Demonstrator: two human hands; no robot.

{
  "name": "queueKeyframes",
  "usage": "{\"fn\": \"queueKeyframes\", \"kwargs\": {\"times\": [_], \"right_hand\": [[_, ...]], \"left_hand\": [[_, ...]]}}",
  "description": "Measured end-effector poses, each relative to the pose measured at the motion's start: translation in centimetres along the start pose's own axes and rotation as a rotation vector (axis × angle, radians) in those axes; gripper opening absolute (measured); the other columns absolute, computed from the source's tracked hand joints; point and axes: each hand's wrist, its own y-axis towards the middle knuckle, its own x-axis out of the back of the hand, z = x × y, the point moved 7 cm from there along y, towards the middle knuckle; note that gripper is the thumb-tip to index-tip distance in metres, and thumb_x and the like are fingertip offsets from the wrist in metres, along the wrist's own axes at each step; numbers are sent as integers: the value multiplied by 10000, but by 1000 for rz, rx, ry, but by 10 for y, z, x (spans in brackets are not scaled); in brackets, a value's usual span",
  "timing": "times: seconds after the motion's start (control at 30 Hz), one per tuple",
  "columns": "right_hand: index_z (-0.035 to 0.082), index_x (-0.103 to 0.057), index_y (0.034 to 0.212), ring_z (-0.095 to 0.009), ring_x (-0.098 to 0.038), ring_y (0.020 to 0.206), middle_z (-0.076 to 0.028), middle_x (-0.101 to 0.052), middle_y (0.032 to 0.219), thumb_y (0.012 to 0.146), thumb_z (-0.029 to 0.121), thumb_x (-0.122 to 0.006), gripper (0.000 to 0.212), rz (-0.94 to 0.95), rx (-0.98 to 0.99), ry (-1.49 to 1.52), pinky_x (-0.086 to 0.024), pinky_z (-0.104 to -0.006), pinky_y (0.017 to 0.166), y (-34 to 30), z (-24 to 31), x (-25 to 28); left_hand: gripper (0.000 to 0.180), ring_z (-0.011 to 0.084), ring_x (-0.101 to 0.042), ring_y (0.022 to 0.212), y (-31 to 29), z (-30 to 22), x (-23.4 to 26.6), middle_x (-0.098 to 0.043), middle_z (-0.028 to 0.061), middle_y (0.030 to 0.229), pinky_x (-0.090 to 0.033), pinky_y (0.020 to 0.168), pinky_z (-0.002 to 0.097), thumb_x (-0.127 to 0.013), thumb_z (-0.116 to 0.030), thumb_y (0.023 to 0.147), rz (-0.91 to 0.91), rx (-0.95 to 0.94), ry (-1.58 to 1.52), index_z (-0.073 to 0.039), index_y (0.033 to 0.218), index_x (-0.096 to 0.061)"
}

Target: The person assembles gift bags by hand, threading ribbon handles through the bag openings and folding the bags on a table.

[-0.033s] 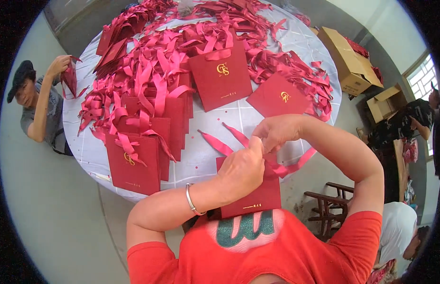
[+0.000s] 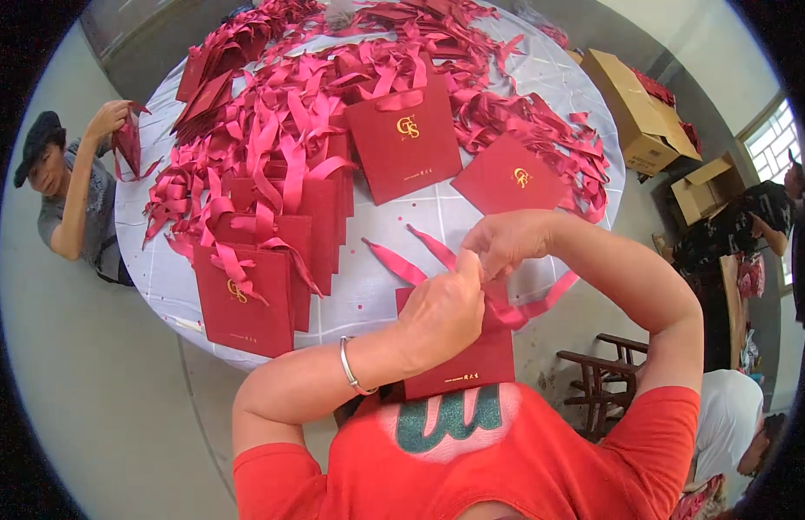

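Close to my chest, a dark red paper gift bag [image 2: 459, 368] with small gold print is partly covered by my hands. My left hand [image 2: 441, 319], below a silver bangle [image 2: 348, 364], is closed in a pinch. My right hand [image 2: 506, 244] meets it at the fingertips, also closed. Pink ribbon [image 2: 545, 299] runs through the fingers, with one stretch trailing right and two pointed ends [image 2: 394, 263] lying to the left over the tablecloth. Exactly how the ribbon passes between the fingertips is hidden.
A round table with white cloth [image 2: 355, 308] carries piled red bags and pink ribbons [image 2: 281, 113]. Bags stand at left [image 2: 246, 312]; one leans ahead [image 2: 402, 160], another lies nearer right [image 2: 511, 173]. A co-worker [image 2: 73, 191] holds a bag. Cardboard boxes [image 2: 628, 108] and wooden stool [image 2: 597, 381] are right.
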Motion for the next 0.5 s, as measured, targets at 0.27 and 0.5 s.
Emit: {"fn": "queueKeyframes", "kwargs": {"times": [0.27, 0.5], "right_hand": [[34, -621, 909, -58, -506, 615, 23, -595, 719, 713, 32, -699, 212, -254, 93, 183, -370, -204, 522, -2, -2, -4], [38, -569, 852, -61, -549, 661, 21, -582, 721, 749, -3, -657, 141, -420, 255, 92, -423, -226, 542, 4, 18, 19]], "left_hand": [[239, 418, -636, 773, 5, 16, -2, -627, 247, 759, -491, 668, 491, -590, -50, 800, -10, 49, -92, 37, 987, -471], [191, 413, -634, 771, 1, 12, -5, -629, 248, 766, -490, 674, 487, -591, -65, 798, 0, 1, -96, 44, 934, -516]]}}
